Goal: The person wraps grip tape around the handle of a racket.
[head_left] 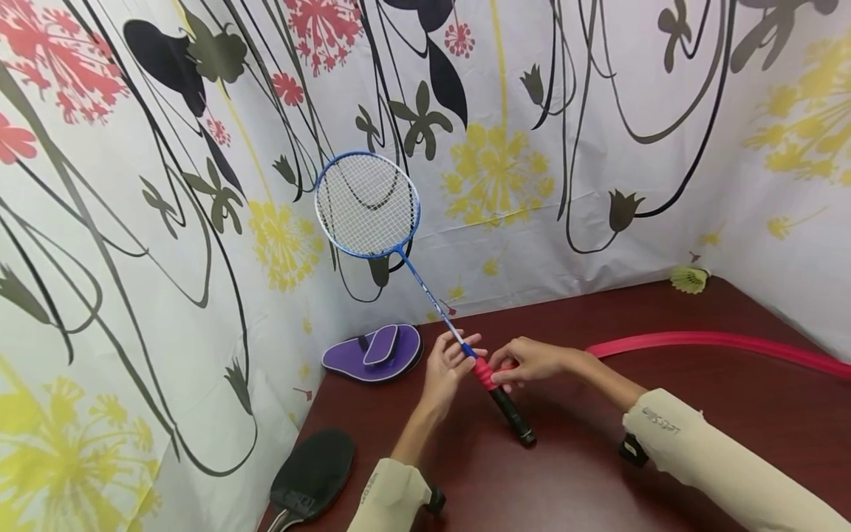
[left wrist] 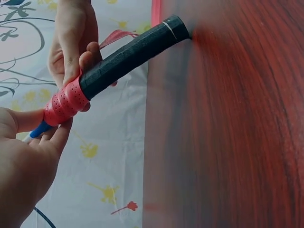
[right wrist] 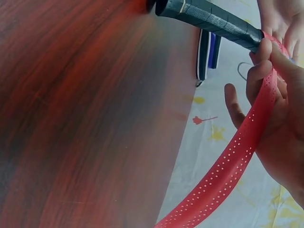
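A blue and white badminton racket point(head_left: 426, 290) is held tilted above the table, head up to the left, the black butt of its handle point(head_left: 512, 417) pointing down right. My left hand point(head_left: 441, 378) grips it at the top of the handle, thumb and fingers about the blue cone. Red perforated grip tape point(left wrist: 66, 102) wraps the handle's upper part; the lower part shows black. Between thumb and fingers, my right hand point(head_left: 534, 360) pinches the tape beside the handle. From there the loose strip point(right wrist: 228, 166) trails away rightward.
On the dark red table point(head_left: 572, 443), a purple paddle case point(head_left: 355, 362) lies at the back left and a black table tennis paddle point(head_left: 315, 469) at the front left. A yellow-green shuttlecock point(head_left: 689, 280) is in the far right corner. Flower-patterned cloth point(head_left: 585, 96) hangs behind.
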